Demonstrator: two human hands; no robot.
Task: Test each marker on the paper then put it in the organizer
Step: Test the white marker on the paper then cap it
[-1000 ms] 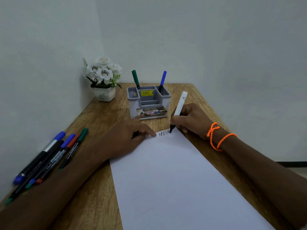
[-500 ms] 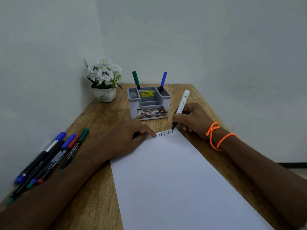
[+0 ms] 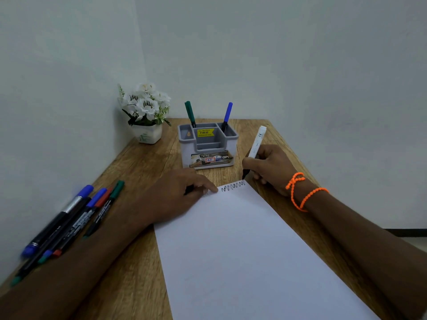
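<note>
Two markers (image 3: pixel 190 113) stand in the organizer (image 3: pixel 208 146); my right hand (image 3: pixel 269 168) grips a white marker (image 3: pixel 256 143), left hand (image 3: pixel 182 192) pins paper (image 3: pixel 242 250) and pinches a cap; several lie untested (image 3: pixel 76 218).

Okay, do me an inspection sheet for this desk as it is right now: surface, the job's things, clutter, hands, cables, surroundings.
Surface: wooden desk, set into a wall corner.
Job's things: white paper sheet with a black zigzag scribble at its far edge; grey plastic organizer holding a green marker and a blue marker; row of loose markers along the left wall.
Clutter: white flowers in a white pot.
Hands: left hand rests on the paper's corner with a small black thing under its fingers; right hand grips a white-barrelled black marker, tip at the paper's far edge.
Cables: nothing seen.
Surroundings: plain pale walls.
</note>
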